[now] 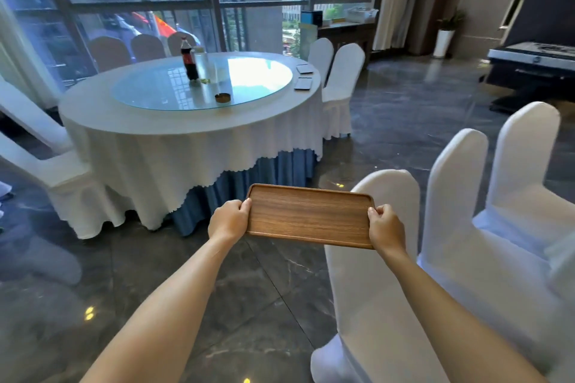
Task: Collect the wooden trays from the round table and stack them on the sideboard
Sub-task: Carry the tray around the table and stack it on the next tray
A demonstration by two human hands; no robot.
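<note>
I hold a brown wooden tray (pixel 309 216) flat in front of me above the dark floor. My left hand (pixel 229 221) grips its left short edge and my right hand (pixel 385 228) grips its right short edge. The round table (pixel 186 121) with a white cloth stands ahead to the left, some way off. Two more flat trays lie on its right rim, one (pixel 303 83) nearer and one (pixel 305 69) farther; they look dark and glossy from here. A dark sideboard (pixel 345 33) stands by the window at the back right.
White-covered chairs (pixel 401 258) stand close on my right, with more chairs (pixel 340 84) around the table. On the table's glass turntable (pixel 249 84) are a cola bottle (pixel 189 59), a clear jar (pixel 203 64) and a small ashtray (pixel 222 98). Dark polished floor lies between.
</note>
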